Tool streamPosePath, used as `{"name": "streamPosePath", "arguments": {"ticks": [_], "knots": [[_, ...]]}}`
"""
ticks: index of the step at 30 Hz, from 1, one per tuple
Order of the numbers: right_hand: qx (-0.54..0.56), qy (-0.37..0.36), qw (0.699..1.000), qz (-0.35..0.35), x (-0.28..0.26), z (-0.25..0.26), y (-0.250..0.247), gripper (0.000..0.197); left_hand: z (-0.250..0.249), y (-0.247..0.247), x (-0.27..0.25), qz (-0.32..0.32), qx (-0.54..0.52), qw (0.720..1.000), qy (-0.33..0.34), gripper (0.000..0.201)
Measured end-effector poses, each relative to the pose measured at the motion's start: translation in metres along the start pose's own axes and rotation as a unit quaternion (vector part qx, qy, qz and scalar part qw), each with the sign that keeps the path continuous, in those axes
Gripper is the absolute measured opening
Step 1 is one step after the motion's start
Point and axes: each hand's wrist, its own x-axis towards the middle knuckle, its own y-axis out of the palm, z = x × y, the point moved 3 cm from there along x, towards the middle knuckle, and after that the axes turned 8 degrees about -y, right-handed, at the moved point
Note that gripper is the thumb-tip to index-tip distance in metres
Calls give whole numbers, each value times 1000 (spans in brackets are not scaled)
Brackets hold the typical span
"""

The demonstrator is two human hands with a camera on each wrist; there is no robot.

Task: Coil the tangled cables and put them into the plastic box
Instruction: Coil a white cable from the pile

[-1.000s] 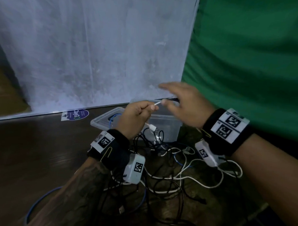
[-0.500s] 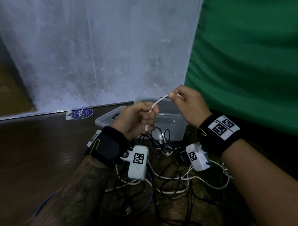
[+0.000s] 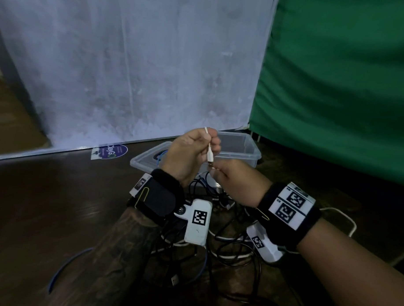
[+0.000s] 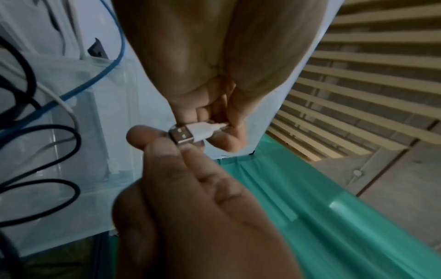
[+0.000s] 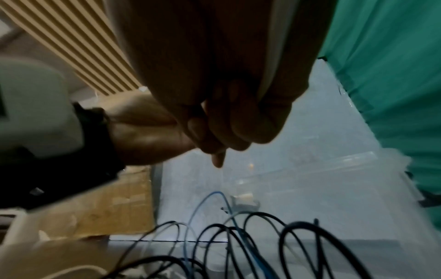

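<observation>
White cable [image 3: 209,150] runs upright between our two hands, held above the tangle [image 3: 225,249] of black, white and blue cables on the dark wooden floor [image 3: 57,205]. Our left hand [image 3: 189,157] has its fingers [image 3: 216,147] curled round the cable's upper part, with a short bit of cable sticking out above the fist. In the left wrist view we see the cable's white USB plug [image 4: 190,133] with its metal end facing the camera, pinched between the thumb and fingers of our right hand [image 4: 190,207] while the left-hand fingers close on the cable just behind the plug. From the head view the right hand [image 3: 239,184] sits just below the left, its fingertips meeting at the plug. The right wrist view is dim and shows that hand's fingers [image 5: 238,128] curled tight, with a pale cable strand lying along the palm.

The clear plastic box [image 3: 242,152] stands open on the floor just behind our hands, beside a white sheet [image 3: 142,70] and a green cloth [image 3: 348,77]. Through its near-left wall we see a loop of blue cable [image 3: 161,155] inside. Whether anything more lies in the box, we cannot tell. Another blue cable [image 3: 64,264] curves across the floor at lower left. A round purple sticker [image 3: 111,151] lies on the floor left of the box.
</observation>
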Motion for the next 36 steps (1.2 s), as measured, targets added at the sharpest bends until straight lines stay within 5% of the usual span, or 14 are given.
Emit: {"name": "streamPosePath", "arguments": {"ticks": [11,17,20,25,32,36], "knots": [[-17,-42,995,94,-24,20,-22,23,-1,12,-5,-3,-129,992,3,20],[-7,-36,998,58,-25,27,-60,31,7,20,-9,-26,129,989,71,14],[-4,-47,999,3,-21,32,-78,22,11,21,-10,-5,241,968,66,16],[-83,-59,988,-113,0,12,-96,23,7,28,-11,49,138,988,-47,17],[145,-67,952,-260,37,-18,-76,11,-20,19,9,138,14,986,-95,23],[178,-61,940,-285,64,-30,-54,18,-30,10,30,129,-51,986,-87,27]]}}
